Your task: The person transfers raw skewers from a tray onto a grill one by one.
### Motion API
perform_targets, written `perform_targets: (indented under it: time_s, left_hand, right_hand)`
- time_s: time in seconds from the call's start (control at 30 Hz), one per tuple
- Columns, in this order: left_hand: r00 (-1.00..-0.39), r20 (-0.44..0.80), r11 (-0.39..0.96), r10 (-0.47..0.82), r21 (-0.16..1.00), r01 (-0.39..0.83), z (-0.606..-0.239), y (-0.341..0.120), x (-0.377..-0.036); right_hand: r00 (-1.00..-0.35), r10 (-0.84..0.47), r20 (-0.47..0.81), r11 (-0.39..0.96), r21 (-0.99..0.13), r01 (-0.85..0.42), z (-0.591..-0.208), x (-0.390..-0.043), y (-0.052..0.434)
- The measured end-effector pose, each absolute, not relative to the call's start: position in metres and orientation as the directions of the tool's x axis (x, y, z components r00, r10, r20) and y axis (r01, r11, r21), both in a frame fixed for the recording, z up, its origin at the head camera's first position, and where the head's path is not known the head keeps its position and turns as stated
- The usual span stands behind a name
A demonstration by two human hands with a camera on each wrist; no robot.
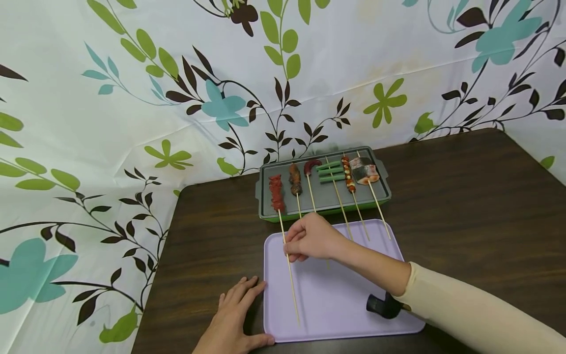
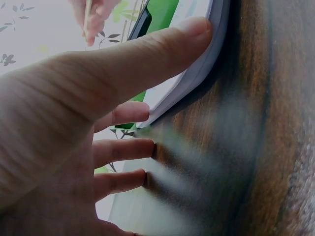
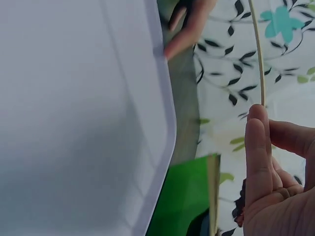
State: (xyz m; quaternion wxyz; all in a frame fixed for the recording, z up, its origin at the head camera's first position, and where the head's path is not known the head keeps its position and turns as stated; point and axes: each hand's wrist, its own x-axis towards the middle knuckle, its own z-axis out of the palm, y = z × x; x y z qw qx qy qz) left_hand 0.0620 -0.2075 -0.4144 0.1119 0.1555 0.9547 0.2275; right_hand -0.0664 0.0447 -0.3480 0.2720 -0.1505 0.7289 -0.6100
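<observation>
My right hand [image 1: 311, 237] pinches the bamboo stick of a skewer threaded with red meat [image 1: 276, 192] between thumb and fingers. The meat end lies over the left side of a grey grill tray with a green base [image 1: 325, 192], and the stick slants down across a lilac tray [image 1: 345, 300]. In the right wrist view the thin stick [image 3: 260, 59] rises from the fingertips. My left hand [image 1: 236, 314] has its fingers extended at the lilac tray's left edge. Its thumb [image 2: 162, 46] rests on the near left corner, while other fingertips meet the table.
More skewers lie side by side on the grill tray: brown meat [image 1: 295, 179], a curled dark red piece [image 1: 311, 166], green vegetable sticks [image 1: 330, 172], small red and pale pieces [image 1: 348, 174] and fish slices [image 1: 364, 170]. Behind the brown wooden table [image 1: 460, 206] hangs a patterned cloth [image 1: 336, 64].
</observation>
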Motion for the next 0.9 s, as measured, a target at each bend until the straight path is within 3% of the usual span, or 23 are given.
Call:
perform_targets:
  time_s: [0.37,0.9]
  left_hand:
    - [-0.922,-0.152,0.844,0.357,0.475,0.249,-0.416,-0.207,0.062]
    - [-0.930,-0.148,0.854,0.335,0.465,0.233,-0.416,-0.206,0.062]
  right_hand:
    - [-0.832,-0.463,-0.306,0.261,-0.944,0.202,-0.351,-0.099,0.039]
    - [-0.838,-0.435,-0.330,0.345,-0.921,0.184,-0.349,-0.106,0.032]
